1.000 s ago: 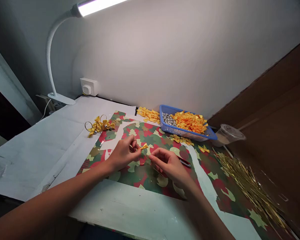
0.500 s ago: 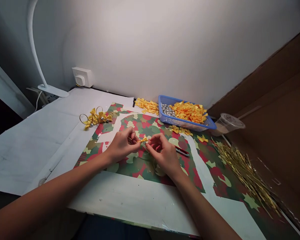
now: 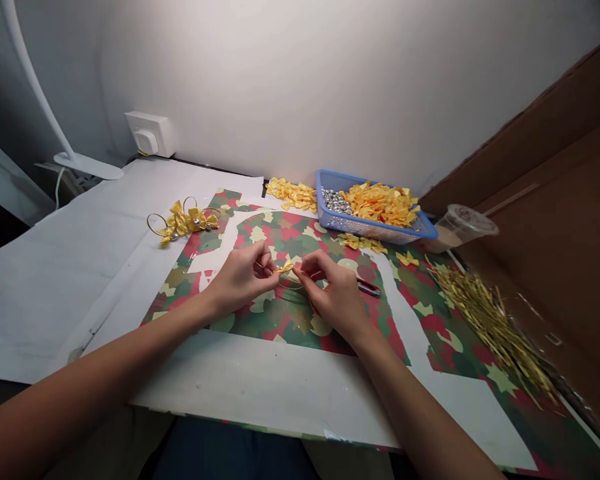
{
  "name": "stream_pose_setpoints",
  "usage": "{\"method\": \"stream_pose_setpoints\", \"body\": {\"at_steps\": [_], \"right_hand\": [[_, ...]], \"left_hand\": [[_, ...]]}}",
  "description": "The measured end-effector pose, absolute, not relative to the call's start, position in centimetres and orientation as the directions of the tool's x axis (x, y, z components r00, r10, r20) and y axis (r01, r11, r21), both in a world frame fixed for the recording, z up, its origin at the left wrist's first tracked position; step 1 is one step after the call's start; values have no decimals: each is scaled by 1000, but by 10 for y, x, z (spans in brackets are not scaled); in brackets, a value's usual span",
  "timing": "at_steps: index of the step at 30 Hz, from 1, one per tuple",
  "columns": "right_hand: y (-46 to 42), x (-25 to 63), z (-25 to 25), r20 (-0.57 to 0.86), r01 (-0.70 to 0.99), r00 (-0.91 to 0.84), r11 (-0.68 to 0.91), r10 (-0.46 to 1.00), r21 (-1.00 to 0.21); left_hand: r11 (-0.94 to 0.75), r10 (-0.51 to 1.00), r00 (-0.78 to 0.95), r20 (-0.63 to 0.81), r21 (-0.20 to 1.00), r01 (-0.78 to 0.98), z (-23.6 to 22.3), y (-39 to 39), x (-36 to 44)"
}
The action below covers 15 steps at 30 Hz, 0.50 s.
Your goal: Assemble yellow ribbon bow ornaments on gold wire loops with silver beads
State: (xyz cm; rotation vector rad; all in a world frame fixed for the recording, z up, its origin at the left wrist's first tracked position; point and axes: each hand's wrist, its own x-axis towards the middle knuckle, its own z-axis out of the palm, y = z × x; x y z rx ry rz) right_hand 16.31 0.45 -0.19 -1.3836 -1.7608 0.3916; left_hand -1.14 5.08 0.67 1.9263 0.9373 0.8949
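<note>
hands together, apart only by the bow | left hand [image 3: 240, 279] pinches small yellow satin bow [image 3: 286, 267] at fingertips for fine control, right hand [image 3: 333, 293] closes on its other side, contact hidden | bow held just above camouflage-print paper [image 3: 285, 327] | blue plastic basket [image 3: 319, 202] of silver beads and yellow ribbon pieces sits within reach

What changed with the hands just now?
The right hand moved up and in, so its fingers now reach the yellow bow. The left hand kept pinching that bow. The blue basket and the gold strips stayed where they were; they only look shifted because the head moved.
</note>
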Motion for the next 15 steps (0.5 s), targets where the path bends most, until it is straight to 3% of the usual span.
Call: {"method": "stream_pose_setpoints", "body": {"at_steps": [7,15], "right_hand": [[-1,157,1,490,727,-97,398,866,-560],[0,155,-6,454,699,-127,405,882,-590]], "left_hand": [[-406,853,457,252,870,278,6,49,-10],[-418,847,461,263,867,272,3,50,-9]]}}
